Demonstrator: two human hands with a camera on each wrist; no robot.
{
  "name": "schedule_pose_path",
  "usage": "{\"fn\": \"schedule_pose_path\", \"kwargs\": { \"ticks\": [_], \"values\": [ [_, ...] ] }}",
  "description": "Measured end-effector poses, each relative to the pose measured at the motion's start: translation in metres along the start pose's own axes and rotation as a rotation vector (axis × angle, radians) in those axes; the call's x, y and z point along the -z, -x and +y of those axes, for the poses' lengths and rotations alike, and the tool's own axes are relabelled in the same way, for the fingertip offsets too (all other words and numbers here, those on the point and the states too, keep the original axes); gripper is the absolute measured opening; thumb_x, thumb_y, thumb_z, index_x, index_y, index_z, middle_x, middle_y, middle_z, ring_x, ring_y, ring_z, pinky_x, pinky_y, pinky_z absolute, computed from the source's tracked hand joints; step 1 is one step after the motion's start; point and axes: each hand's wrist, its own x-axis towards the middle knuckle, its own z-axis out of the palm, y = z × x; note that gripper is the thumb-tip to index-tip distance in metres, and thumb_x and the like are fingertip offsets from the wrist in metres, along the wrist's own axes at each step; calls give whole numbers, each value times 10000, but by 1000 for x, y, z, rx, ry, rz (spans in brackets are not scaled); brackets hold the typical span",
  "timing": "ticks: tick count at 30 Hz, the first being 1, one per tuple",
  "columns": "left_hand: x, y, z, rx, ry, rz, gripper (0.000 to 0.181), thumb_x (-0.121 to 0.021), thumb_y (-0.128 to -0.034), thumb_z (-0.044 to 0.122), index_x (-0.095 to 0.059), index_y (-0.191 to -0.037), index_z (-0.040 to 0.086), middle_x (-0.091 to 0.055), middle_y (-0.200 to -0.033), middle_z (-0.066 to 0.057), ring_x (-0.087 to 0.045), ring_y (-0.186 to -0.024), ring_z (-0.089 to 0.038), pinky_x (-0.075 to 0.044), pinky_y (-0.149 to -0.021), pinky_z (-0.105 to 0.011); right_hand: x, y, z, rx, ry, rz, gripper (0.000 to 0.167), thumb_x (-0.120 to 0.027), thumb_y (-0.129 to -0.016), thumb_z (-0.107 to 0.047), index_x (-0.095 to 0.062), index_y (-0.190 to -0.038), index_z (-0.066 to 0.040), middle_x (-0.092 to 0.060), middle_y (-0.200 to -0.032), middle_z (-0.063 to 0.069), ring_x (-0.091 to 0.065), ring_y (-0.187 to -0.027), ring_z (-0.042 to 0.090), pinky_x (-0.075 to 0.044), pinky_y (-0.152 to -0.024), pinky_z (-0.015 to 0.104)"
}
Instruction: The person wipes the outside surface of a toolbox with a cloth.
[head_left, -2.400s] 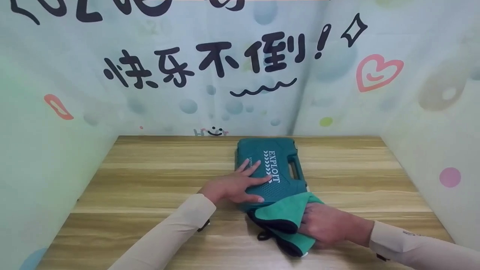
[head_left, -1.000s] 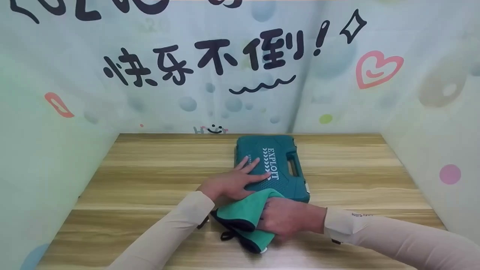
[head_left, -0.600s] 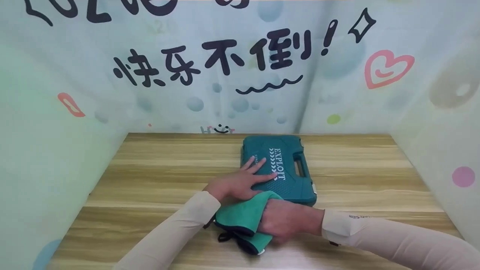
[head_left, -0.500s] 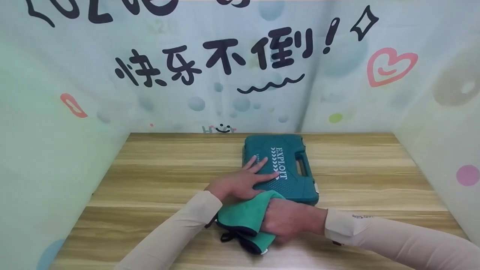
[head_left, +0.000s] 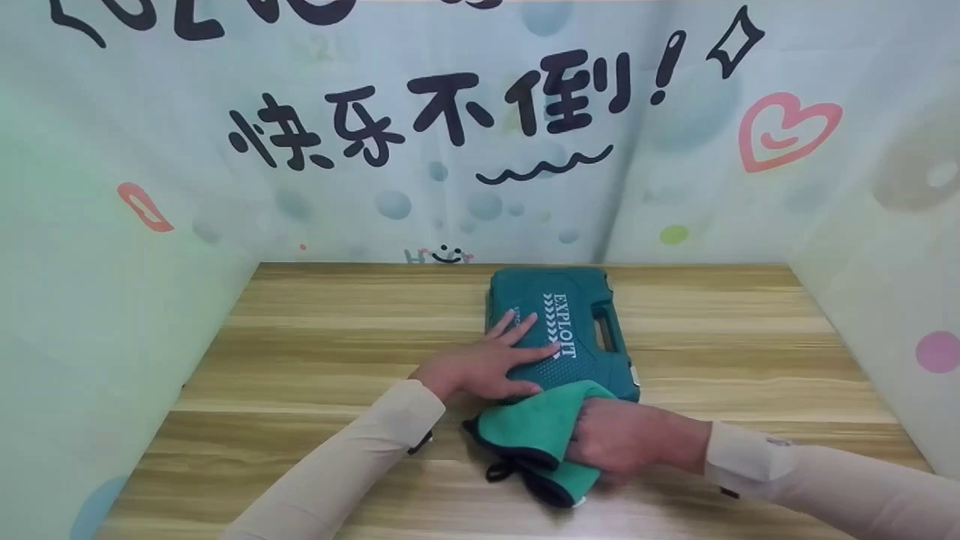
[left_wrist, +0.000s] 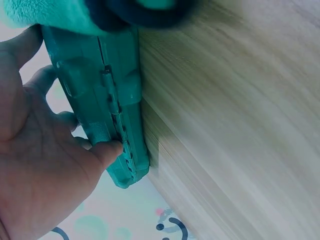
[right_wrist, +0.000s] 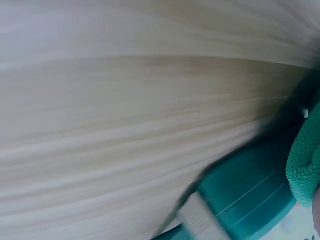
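Note:
A closed teal plastic case (head_left: 589, 330) with EXPLOIT printed on its lid lies flat toward the back of the table; its handle faces right. My left hand (head_left: 480, 369) rests on the lid with its fingers spread. The left wrist view shows the hinged side of the case (left_wrist: 82, 82) beside that hand (left_wrist: 45, 150). My right hand (head_left: 626, 439) grips a folded green cloth (head_left: 536, 427) with black edging and a small loop, against the near side of the case. In the right wrist view the fluffy cloth (right_wrist: 304, 165) touches the case's corner; the right fingertips are hidden.
The wood-grain table (head_left: 315, 337) stretches to both sides of the case. A pale printed curtain (head_left: 337, 217) with writing and bubbles closes off the back, and similar panels stand left and right. A white tab (right_wrist: 200, 220) sits on the case's handle side.
The right hand slid left with the cloth along the case's near side, then came back partway right. The left hand stays spread on the lid. The head view has shifted slightly.

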Motion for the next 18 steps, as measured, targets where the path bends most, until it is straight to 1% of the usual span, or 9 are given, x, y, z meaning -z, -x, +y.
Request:
{"fn": "schedule_pose_path", "kwargs": {
  "ticks": [3,6,7,10,14,18],
  "values": [
    [0,0,0,13,9,-4,686,-539,-1013,553,-232,-1611,414,105,-1690,-31,192,-1499,-332,-175,-1171,-552,0,19,-1,-20,12,9,132,-734,-817,-199,-673,-928,-162,-645,-839,-58,-552,-715,74,-474,-690,269],
    [-1,1,0,22,13,-7,703,-537,-999,583,-227,-1609,427,107,-1691,-25,192,-1500,-332,-175,-1167,-563,1,36,-1,-25,39,28,125,-734,-763,-193,-621,-815,-175,-580,-726,-75,-480,-617,76,-422,-598,275],
    [0,1,0,21,14,-8,704,-536,-998,587,-227,-1609,427,107,-1691,-24,191,-1500,-331,-175,-1167,-565,2,41,-1,-27,47,37,129,-729,-754,-190,-607,-792,-179,-566,-710,-78,-466,-606,79,-411,-586,282],
    [0,1,0,11,13,-9,701,-534,-1001,581,-228,-1611,419,108,-1691,-28,191,-1500,-333,-168,-1168,-568,2,53,-1,-39,53,48,128,-713,-745,-187,-590,-777,-181,-554,-713,-79,-456,-620,87,-414,-607,293],
    [0,0,-1,-7,16,-4,694,-535,-1008,569,-237,-1613,406,105,-1691,-39,188,-1500,-336,-165,-1168,-568,4,64,-1,-47,49,59,99,-694,-771,-187,-598,-795,-175,-571,-751,-70,-472,-663,96,-430,-653,304],
    [1,1,-1,-12,15,-6,691,-535,-1011,560,-237,-1614,400,109,-1690,-45,193,-1498,-339,-170,-1166,-572,6,74,2,-13,57,76,95,-695,-772,-194,-603,-780,-170,-574,-743,-67,-471,-663,92,-416,-636,302]
  ]
}}
